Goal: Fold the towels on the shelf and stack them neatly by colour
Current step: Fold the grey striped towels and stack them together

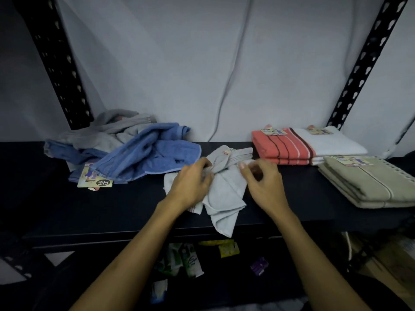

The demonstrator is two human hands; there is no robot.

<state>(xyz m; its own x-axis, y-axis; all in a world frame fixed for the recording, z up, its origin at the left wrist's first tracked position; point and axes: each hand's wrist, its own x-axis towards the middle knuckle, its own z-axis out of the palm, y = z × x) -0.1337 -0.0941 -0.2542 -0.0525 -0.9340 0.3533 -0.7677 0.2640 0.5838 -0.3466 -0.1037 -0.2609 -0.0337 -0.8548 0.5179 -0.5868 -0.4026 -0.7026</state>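
A crumpled light grey towel lies in the middle of the black shelf, one corner hanging over the front edge. My left hand grips a bunched fold on its left side. My right hand pinches an edge of it on the right, fingers curled. To the left sits a loose heap of blue towels with grey towels behind. Folded stacks stand at the right: coral striped towels, a white towel and beige towels.
Black perforated uprights flank the shelf. A grey cable hangs down the back wall. A printed label card lies by the blue heap. Small packets lie on the lower level below.
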